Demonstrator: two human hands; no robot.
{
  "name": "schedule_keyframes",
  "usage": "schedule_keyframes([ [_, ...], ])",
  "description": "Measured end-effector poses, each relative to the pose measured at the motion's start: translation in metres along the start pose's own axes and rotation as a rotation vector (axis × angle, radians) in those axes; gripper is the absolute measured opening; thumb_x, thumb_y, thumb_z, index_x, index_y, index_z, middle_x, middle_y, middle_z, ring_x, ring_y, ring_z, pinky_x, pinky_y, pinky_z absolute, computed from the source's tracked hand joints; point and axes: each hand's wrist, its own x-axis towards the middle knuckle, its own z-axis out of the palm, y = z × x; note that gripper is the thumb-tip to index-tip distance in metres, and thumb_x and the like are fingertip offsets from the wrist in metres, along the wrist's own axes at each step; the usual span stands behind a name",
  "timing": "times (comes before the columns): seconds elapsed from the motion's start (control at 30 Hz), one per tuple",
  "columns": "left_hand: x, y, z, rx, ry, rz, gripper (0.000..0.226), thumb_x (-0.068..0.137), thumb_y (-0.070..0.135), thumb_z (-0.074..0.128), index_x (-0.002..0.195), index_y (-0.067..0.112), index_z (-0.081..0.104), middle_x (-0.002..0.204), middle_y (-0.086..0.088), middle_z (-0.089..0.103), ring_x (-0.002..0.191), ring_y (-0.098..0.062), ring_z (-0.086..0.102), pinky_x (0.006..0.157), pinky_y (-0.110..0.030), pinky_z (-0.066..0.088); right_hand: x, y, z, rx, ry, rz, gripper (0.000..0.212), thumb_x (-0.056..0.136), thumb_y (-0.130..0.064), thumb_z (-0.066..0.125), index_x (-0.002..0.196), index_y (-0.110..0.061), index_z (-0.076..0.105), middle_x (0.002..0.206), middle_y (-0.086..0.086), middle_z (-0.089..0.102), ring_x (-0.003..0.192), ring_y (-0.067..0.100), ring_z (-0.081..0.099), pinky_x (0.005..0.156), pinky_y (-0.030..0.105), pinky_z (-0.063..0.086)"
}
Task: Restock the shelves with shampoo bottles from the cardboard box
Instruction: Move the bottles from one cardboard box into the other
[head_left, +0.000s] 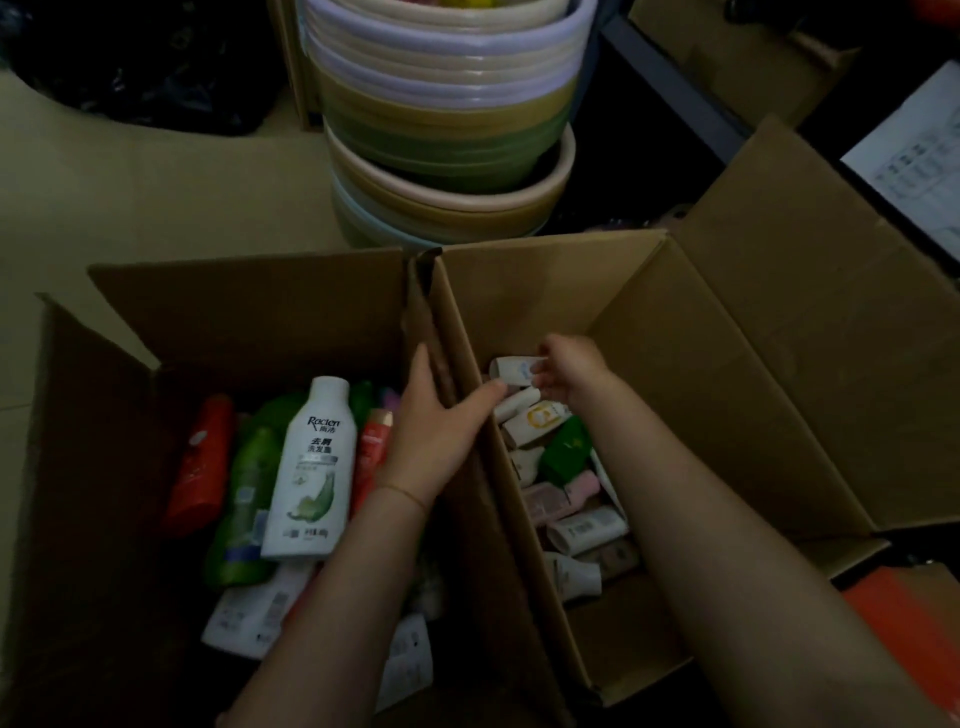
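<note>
- Two open brown cardboard boxes side by side on the floor. Left box (249, 312) holds large bottles lying loose; right box (675, 364) holds small bottles in a jumble.
- My right hand (569, 371) is down in the right box, fingers curled round a small white bottle with a blue mark (514, 370), lifted just above the pile.
- My left hand (439, 421) rests over the shared box walls, fingers fairly straight, thumb reaching toward the small bottles; it grips nothing that I can see.
- Tall white shampoo bottle with green leaf label (314, 467) lies on top in the left box, just beside the left hand, cap pointing away.
- Judgement: smooth stiff plastic, likely slippery; the big ones heavier if full. Best taken round the waist of the body, not the cap.
- Stack of pastel plastic basins (447, 119) stands beyond the boxes. No shelves in view.
</note>
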Motion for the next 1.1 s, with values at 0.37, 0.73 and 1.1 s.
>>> schedule_keyframes([
  [0.37,0.029,0.001,0.034,0.131,0.304,0.118,0.082,0.072,0.057,0.046,0.15,0.053,0.023,0.134,0.008,0.06,0.117,-0.018,0.058,0.101,-0.047,0.048,0.111,0.121,-0.01,0.245,0.048,0.468,0.051,0.096,-0.041,0.059,0.137,-0.012,0.046,0.139,0.011,0.05,0.128,0.037,0.048,0.1,0.047,0.046],
  [0.73,0.035,-0.008,0.039,0.121,0.369,0.19,0.078,0.073,0.055,0.048,0.148,0.054,0.027,0.133,0.02,0.057,0.116,-0.011,0.058,0.098,-0.045,0.049,0.165,0.15,0.009,0.818,0.178,0.349,0.09,0.077,-0.089,0.035,0.14,-0.025,0.05,0.134,0.009,0.055,0.121,0.034,0.055,0.107,0.055,0.041],
  [1.1,0.037,-0.009,0.039,0.106,0.354,0.184,0.083,0.068,0.06,0.046,0.149,0.053,0.027,0.125,0.015,0.061,0.108,-0.01,0.06,0.095,-0.045,0.05,0.16,0.118,0.034,0.517,-0.116,0.292,0.067,0.072,-0.047,0.082,0.123,-0.01,0.06,0.12,0.018,0.067,0.104,0.035,0.067,0.087,0.049,0.055],
])
